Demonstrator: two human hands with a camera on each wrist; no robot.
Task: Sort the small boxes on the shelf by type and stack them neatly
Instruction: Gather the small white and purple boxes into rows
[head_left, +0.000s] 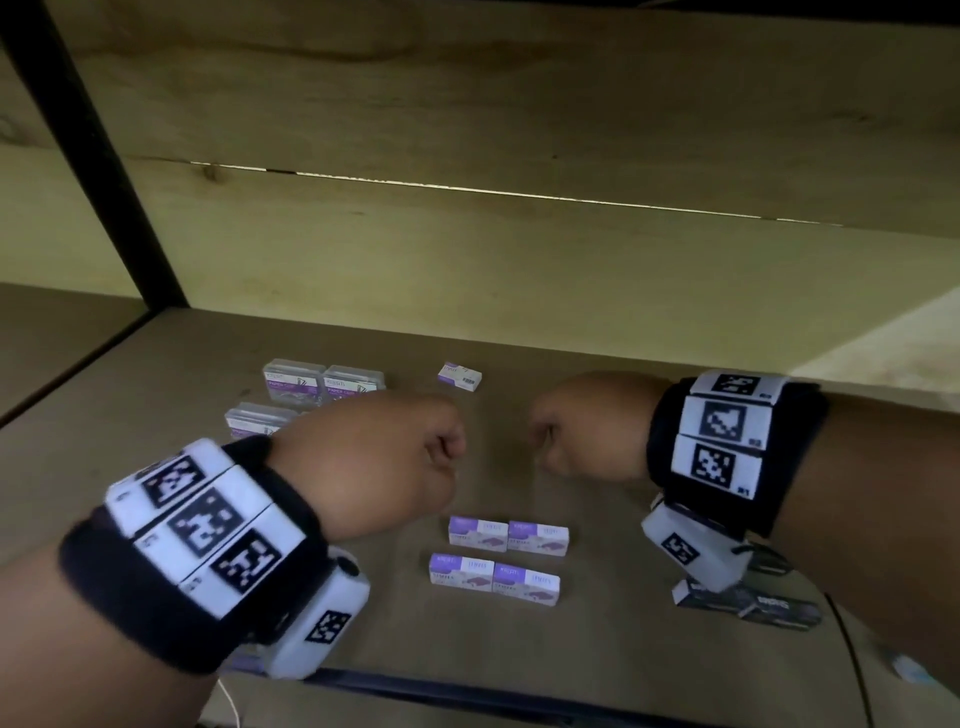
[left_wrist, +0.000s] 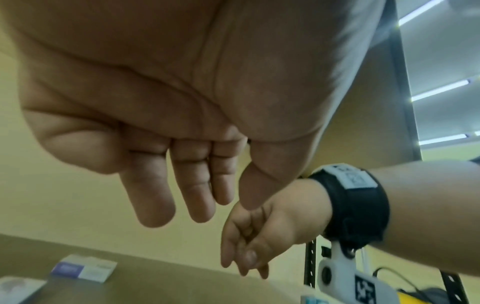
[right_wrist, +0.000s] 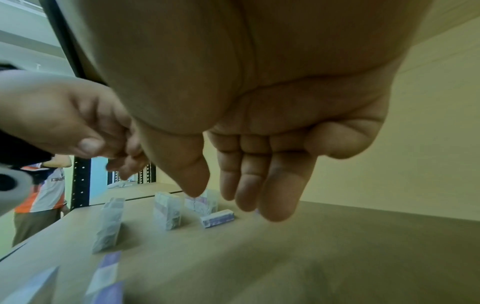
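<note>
Four purple-and-white staple boxes lie flat in a two-by-two block at the middle front of the shelf. One more small purple-white box lies alone further back. Three clear paper-clip boxes sit at the back left, partly hidden by my left hand. That hand hovers above the shelf with relaxed fingers hanging down and nothing in them. My right hand hovers level with it a short gap to the right, also loose and holding nothing.
Dark flat boxes lie at the front right, under my right wrist. A black upright post bounds the shelf on the left, and a wooden back wall closes it behind. A person stands beyond the shelf's left end.
</note>
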